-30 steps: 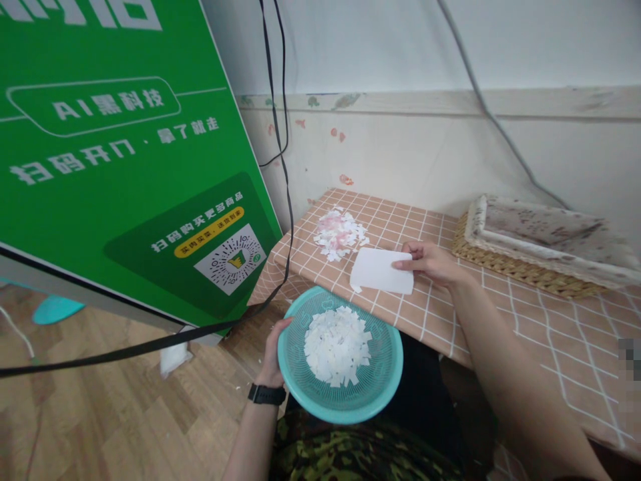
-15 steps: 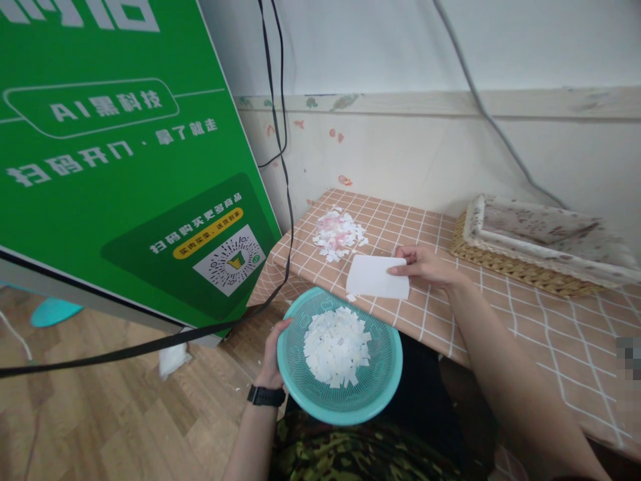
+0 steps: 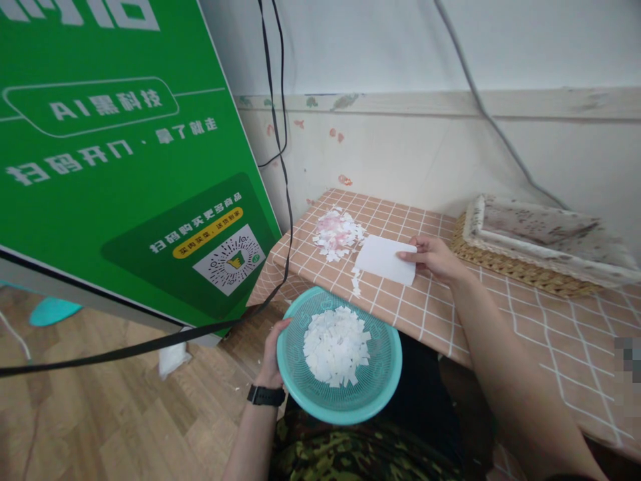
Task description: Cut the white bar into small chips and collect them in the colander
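My left hand [image 3: 273, 354] grips the left rim of a round teal plastic basket [image 3: 388, 384], held just below the table's front edge. A heap of small white paper scraps [image 3: 336, 346] lies inside it. Between the thumb and fingers of my right hand [image 3: 435, 257] is a white card [image 3: 384, 259], held low over the tabletop. Just left of the card is a pile of torn paper pieces [image 3: 336, 234], white with some pink. A few loose scraps [image 3: 356, 282] lie between the card and the table's front edge.
A brown checked cloth covers the table [image 3: 493, 294]. At its right back stands a lined wicker basket [image 3: 531, 267]. A big green panel [image 3: 125, 167] rises on the left, with black cables [image 3: 273, 87] hanging before it. A white plastic bag [image 3: 173, 359] lies on the wooden floor.
My right hand has moved the card back and slightly right, away from the table's front edge, uncovering a short line of scraps. My left hand and the teal basket have stayed nearly still.
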Available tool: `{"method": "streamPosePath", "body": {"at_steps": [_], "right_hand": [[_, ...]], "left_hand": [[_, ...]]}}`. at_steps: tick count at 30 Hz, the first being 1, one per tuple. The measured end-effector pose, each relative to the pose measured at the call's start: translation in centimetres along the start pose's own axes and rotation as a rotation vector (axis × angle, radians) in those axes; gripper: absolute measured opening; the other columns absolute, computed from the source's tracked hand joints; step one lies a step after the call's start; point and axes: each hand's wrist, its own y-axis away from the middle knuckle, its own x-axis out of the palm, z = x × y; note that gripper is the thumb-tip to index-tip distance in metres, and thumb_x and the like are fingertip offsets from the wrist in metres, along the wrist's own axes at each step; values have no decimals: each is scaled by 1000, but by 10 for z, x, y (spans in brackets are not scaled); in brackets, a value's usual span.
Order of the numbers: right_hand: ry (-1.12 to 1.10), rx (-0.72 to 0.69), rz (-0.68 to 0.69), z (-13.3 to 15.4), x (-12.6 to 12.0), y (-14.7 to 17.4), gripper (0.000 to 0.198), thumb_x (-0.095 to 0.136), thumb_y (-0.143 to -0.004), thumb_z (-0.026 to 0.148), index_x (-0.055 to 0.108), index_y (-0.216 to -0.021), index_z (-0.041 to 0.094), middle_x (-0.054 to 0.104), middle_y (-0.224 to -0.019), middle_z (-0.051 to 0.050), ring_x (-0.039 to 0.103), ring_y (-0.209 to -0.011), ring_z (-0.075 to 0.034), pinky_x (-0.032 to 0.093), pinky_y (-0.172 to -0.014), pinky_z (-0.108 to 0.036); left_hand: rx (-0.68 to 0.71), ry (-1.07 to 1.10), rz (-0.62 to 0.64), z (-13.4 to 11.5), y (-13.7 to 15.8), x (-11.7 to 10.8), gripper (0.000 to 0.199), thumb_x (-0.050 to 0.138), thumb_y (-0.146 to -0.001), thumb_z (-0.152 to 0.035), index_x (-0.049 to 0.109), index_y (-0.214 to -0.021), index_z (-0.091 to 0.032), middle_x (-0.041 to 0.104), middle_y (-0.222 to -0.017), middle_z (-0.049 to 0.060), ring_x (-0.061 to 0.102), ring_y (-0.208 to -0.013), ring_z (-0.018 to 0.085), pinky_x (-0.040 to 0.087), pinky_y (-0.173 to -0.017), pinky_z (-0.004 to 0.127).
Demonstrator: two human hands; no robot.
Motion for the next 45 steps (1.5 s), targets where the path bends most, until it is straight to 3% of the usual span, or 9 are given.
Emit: {"method": "streamPosePath", "body": {"at_steps": [2,8,14,20,32,34,40,45], "right_hand": [[-19,-4,15,1,1,1,40,81,-52,33,47,-67,18,57,-61,2,54,-51,-11,39,-42,-22],[-26,-25,-107,2,-4,0,44,82,-50,36,46,-68,18,58,-64,0,55,-53,-13,44,-44,-26],[14,13,100,3,1,5,41,80,-53,36,45,-66,18,54,-60,2,52,-51,-11,38,-42,-22],[10,30,140,11,7,10,40,79,-54,34,44,-64,18,53,-58,3,50,-50,-9,34,-42,-21],[156,66,416,14,16,15,33,76,-59,35,49,-67,17,55,-61,2,50,-52,-8,33,-42,-20],[119,59,390,14,15,14,35,77,-58,35,47,-66,17,55,-60,3,50,-52,-9,34,-43,-21],[-31,13,131,10,3,9,41,80,-53,32,43,-62,18,54,-57,4,52,-51,-10,36,-44,-23],[27,14,162,8,16,10,39,78,-55,33,43,-63,19,51,-56,5,47,-47,-8,31,-41,-21]], "left_hand": [[-16,1,-3,0,0,0,14,62,-73,-24,64,-77,-11,70,-66,6,67,-65,21,54,-62,29],[-15,10,-12,-1,2,2,12,64,-71,-24,64,-73,-12,70,-63,6,67,-63,21,54,-61,30],[3,-5,-9,0,2,2,15,63,-72,-25,65,-76,-11,70,-64,6,67,-64,21,54,-62,31],[5,-9,37,0,1,0,17,62,-73,-26,65,-79,-10,70,-67,6,67,-68,22,53,-65,31],[-12,3,58,-2,3,2,17,61,-74,-26,66,-79,-10,71,-70,7,67,-68,21,53,-63,30],[-10,-6,55,-2,3,2,18,61,-74,-26,66,-79,-10,71,-70,8,67,-67,21,53,-61,29],[10,4,49,-1,-1,-3,18,62,-73,-27,66,-78,-10,71,-69,7,67,-70,22,53,-65,31],[-3,14,62,-3,-1,-4,18,62,-74,-27,66,-80,-10,71,-70,7,66,-66,21,53,-62,30]]}}
